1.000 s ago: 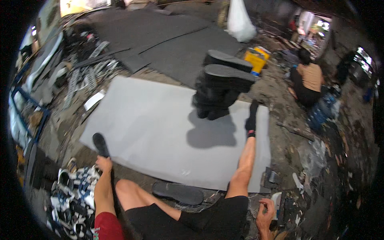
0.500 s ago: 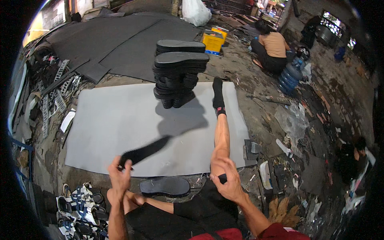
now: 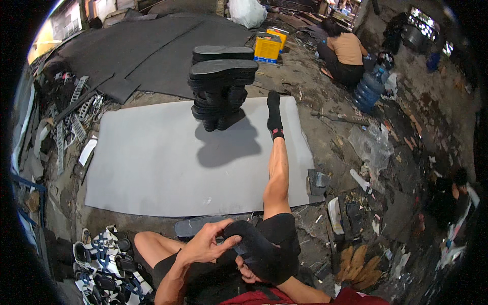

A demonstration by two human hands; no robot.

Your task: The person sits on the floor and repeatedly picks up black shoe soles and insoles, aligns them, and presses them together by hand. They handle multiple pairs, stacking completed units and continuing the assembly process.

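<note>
A black shoe sole [image 3: 260,250] is held over my lap, tilted between my two hands. My left hand [image 3: 211,243] pinches its upper left end, thumb on the near face. Lower down, my right hand [image 3: 247,272] curls its fingers at the sole's lower edge; the rest of that hand is hidden behind it. Beyond my left hand, another dark sole [image 3: 189,226] lies on the ground at the sheet's near edge, partly covered by the hand. A tall stack of black soles [image 3: 223,68] stands toward the far side of the pale grey sheet [image 3: 147,152].
My outstretched leg [image 3: 277,173] lies across the sheet's right side. Sandals [image 3: 104,267] are heaped at the lower left. A person [image 3: 348,56] squats at the far right near a blue water bottle [image 3: 369,91]. Yellow boxes [image 3: 267,48] stand behind the stack.
My left hand has brought the black sole from over the sheet back to my lap. My right hand has left my knee and now grips the sole too.
</note>
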